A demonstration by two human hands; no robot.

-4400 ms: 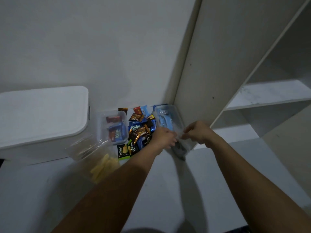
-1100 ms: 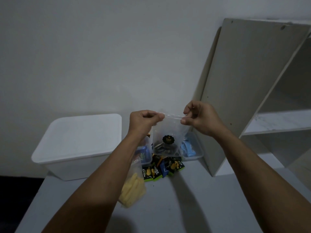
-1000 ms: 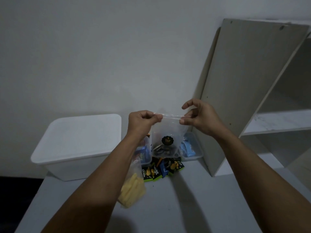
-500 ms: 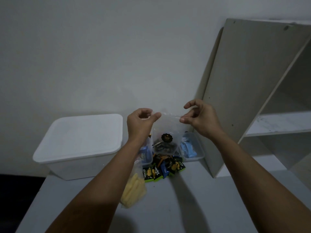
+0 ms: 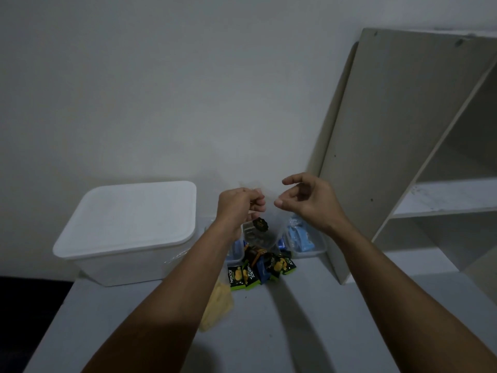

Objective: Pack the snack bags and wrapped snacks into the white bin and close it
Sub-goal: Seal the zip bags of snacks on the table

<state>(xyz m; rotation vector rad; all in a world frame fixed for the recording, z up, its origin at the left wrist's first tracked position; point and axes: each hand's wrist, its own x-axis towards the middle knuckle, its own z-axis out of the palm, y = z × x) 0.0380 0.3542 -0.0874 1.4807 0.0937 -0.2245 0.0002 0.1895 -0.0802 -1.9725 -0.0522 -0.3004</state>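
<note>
Head view: grey tabletop against white wall; left hand pinching clear bag, right hand loose, empty.

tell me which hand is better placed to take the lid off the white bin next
Probably the right hand: it is open and holds nothing, though it is farther from the lidded white plastic bin. The left hand is nearer, but it pinches the clear plastic zip bag.
</note>
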